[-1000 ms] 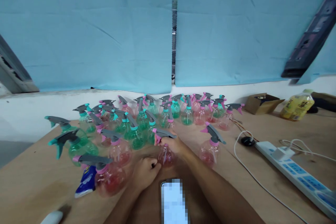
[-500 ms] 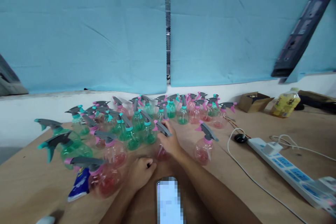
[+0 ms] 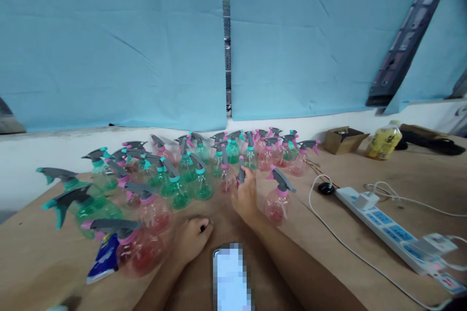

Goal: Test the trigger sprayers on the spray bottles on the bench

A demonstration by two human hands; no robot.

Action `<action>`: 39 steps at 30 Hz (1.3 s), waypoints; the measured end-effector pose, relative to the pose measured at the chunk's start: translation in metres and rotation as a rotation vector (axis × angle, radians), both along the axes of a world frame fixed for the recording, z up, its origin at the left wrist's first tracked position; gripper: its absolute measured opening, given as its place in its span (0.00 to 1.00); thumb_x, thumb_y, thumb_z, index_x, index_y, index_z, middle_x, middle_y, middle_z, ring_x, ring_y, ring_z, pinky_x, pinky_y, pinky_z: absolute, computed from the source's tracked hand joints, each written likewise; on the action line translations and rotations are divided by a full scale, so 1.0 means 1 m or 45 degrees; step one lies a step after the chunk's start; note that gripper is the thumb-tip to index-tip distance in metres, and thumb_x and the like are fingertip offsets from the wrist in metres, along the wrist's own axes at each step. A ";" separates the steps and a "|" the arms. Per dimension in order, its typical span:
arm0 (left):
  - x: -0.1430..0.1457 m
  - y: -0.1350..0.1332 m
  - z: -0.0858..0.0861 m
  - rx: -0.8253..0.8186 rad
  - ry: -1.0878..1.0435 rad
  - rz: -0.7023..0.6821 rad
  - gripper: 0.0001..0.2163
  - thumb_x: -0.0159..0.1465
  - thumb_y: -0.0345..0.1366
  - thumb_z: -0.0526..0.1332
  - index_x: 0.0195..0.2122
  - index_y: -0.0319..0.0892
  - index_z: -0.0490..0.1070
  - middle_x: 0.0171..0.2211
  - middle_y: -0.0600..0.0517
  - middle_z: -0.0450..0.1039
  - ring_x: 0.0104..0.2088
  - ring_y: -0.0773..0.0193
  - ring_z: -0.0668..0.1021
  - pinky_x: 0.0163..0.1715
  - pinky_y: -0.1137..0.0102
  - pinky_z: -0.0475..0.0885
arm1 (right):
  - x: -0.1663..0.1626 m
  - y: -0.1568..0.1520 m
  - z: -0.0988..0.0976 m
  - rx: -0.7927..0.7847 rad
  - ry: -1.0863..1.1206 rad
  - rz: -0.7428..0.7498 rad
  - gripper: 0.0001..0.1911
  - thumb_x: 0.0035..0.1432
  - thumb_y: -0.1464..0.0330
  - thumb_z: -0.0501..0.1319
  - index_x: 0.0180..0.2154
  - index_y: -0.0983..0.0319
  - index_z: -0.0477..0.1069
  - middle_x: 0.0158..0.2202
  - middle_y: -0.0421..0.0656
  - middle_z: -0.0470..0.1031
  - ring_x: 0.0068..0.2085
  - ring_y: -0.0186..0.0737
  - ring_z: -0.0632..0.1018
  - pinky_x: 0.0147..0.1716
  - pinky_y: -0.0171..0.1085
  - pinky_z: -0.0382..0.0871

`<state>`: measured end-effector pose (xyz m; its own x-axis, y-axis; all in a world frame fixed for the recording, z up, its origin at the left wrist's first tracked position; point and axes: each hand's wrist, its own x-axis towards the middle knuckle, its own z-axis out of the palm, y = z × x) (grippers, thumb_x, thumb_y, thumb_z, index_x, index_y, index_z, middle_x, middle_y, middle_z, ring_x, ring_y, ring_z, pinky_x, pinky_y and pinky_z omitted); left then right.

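Observation:
My right hand [image 3: 245,194] is closed around a spray bottle whose grey and pink trigger head [image 3: 241,171] sticks up above the fingers; the hand hides its body. Left of it stands a clear pink spray bottle [image 3: 225,180] with a grey nozzle. My left hand [image 3: 192,239] rests on the table, curled into a fist with a dark spot by the thumb; its inside is hidden. Near it are a large pink spray bottle [image 3: 140,251] and a phone [image 3: 232,277] with a pixelated screen. Another pink spray bottle [image 3: 277,204] stands right of my right hand.
Several green and pink spray bottles [image 3: 181,193] crowd the table's back and left. A blue packet [image 3: 104,258] lies at left. On the right are a white power strip [image 3: 383,228] with cables, a cardboard box [image 3: 345,141] and a yellow-labelled jug [image 3: 384,141].
My right hand has moved a little right and away from me with its spray bottle, whose head now points more upright. The left fist stays put. The view has shifted slightly right.

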<state>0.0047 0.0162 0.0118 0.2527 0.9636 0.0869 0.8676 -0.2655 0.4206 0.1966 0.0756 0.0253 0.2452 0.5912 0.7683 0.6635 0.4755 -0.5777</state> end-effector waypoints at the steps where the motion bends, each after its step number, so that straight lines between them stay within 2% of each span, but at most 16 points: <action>1: 0.000 0.000 0.000 -0.005 -0.003 -0.001 0.18 0.66 0.42 0.51 0.19 0.41 0.61 0.21 0.55 0.68 0.25 0.66 0.69 0.27 0.71 0.53 | 0.002 0.001 -0.002 -0.005 -0.073 -0.048 0.24 0.63 0.69 0.51 0.59 0.67 0.56 0.54 0.58 0.63 0.56 0.53 0.67 0.54 0.53 0.62; 5: -0.001 0.001 -0.002 -0.027 -0.005 -0.002 0.19 0.67 0.44 0.50 0.19 0.41 0.61 0.21 0.54 0.68 0.26 0.66 0.69 0.27 0.71 0.53 | 0.008 0.003 -0.002 -0.076 -0.220 -0.183 0.30 0.59 0.70 0.53 0.62 0.68 0.55 0.55 0.59 0.62 0.55 0.57 0.64 0.54 0.57 0.58; 8: -0.001 0.000 -0.002 -0.027 -0.005 0.000 0.18 0.66 0.42 0.51 0.19 0.41 0.60 0.21 0.54 0.67 0.25 0.66 0.69 0.27 0.70 0.53 | 0.011 0.005 0.000 -0.191 -0.188 -0.234 0.33 0.56 0.70 0.55 0.64 0.64 0.55 0.53 0.57 0.62 0.52 0.59 0.65 0.51 0.59 0.59; 12: -0.001 -0.003 0.001 -0.037 -0.009 0.006 0.17 0.65 0.39 0.52 0.19 0.41 0.61 0.21 0.55 0.68 0.26 0.67 0.70 0.27 0.70 0.53 | 0.014 0.010 0.000 -0.266 -0.099 -0.269 0.32 0.57 0.70 0.54 0.64 0.61 0.56 0.50 0.55 0.64 0.50 0.60 0.66 0.49 0.60 0.59; 18: 0.000 -0.002 0.002 -0.048 -0.003 0.017 0.16 0.64 0.38 0.52 0.19 0.41 0.61 0.21 0.55 0.67 0.26 0.67 0.70 0.27 0.70 0.52 | 0.012 0.013 0.001 -0.243 0.002 -0.197 0.32 0.62 0.71 0.49 0.67 0.59 0.47 0.57 0.55 0.64 0.57 0.57 0.65 0.54 0.60 0.57; 24: 0.000 -0.003 0.004 -0.039 0.019 0.010 0.16 0.64 0.37 0.52 0.19 0.41 0.60 0.21 0.55 0.68 0.26 0.67 0.70 0.27 0.70 0.52 | 0.012 0.019 -0.002 -0.279 0.173 -0.126 0.36 0.59 0.71 0.53 0.66 0.61 0.45 0.62 0.57 0.60 0.64 0.57 0.60 0.58 0.61 0.54; 27: 0.001 -0.004 0.005 -0.042 0.025 0.014 0.15 0.63 0.37 0.53 0.19 0.41 0.60 0.21 0.55 0.68 0.26 0.67 0.70 0.27 0.70 0.52 | 0.013 0.019 0.001 -0.188 0.244 -0.144 0.38 0.56 0.71 0.56 0.65 0.64 0.45 0.62 0.60 0.58 0.64 0.57 0.59 0.59 0.60 0.54; 30: 0.001 -0.004 0.005 -0.042 0.021 0.021 0.15 0.63 0.37 0.53 0.19 0.41 0.60 0.21 0.55 0.67 0.25 0.68 0.69 0.27 0.70 0.51 | 0.009 0.011 0.016 0.043 0.287 -0.089 0.38 0.56 0.70 0.57 0.65 0.63 0.44 0.64 0.59 0.52 0.66 0.54 0.57 0.62 0.58 0.53; 33: 0.000 -0.003 0.002 -0.033 0.005 0.015 0.16 0.64 0.38 0.53 0.19 0.41 0.59 0.20 0.55 0.66 0.24 0.68 0.68 0.26 0.70 0.51 | 0.005 -0.007 0.044 0.259 0.314 0.047 0.35 0.56 0.72 0.56 0.63 0.60 0.46 0.65 0.55 0.51 0.67 0.50 0.55 0.63 0.57 0.52; 36: 0.000 -0.002 0.001 -0.013 0.000 -0.002 0.16 0.64 0.38 0.52 0.19 0.41 0.59 0.20 0.56 0.66 0.25 0.68 0.69 0.26 0.70 0.51 | 0.008 -0.029 0.079 0.346 0.237 0.183 0.29 0.58 0.72 0.56 0.61 0.58 0.53 0.63 0.52 0.57 0.66 0.49 0.58 0.63 0.57 0.54; 39: -0.001 -0.002 0.000 0.004 0.020 0.001 0.16 0.64 0.38 0.53 0.19 0.41 0.58 0.20 0.56 0.65 0.24 0.68 0.69 0.26 0.70 0.50 | 0.021 -0.046 0.110 0.409 -0.119 0.350 0.19 0.58 0.75 0.55 0.51 0.56 0.67 0.57 0.46 0.67 0.63 0.48 0.65 0.61 0.56 0.57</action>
<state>0.0040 0.0144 0.0119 0.2532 0.9636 0.0861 0.8742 -0.2660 0.4062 0.2179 0.0291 0.1354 0.0324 0.3522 0.9354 0.5293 0.7878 -0.3149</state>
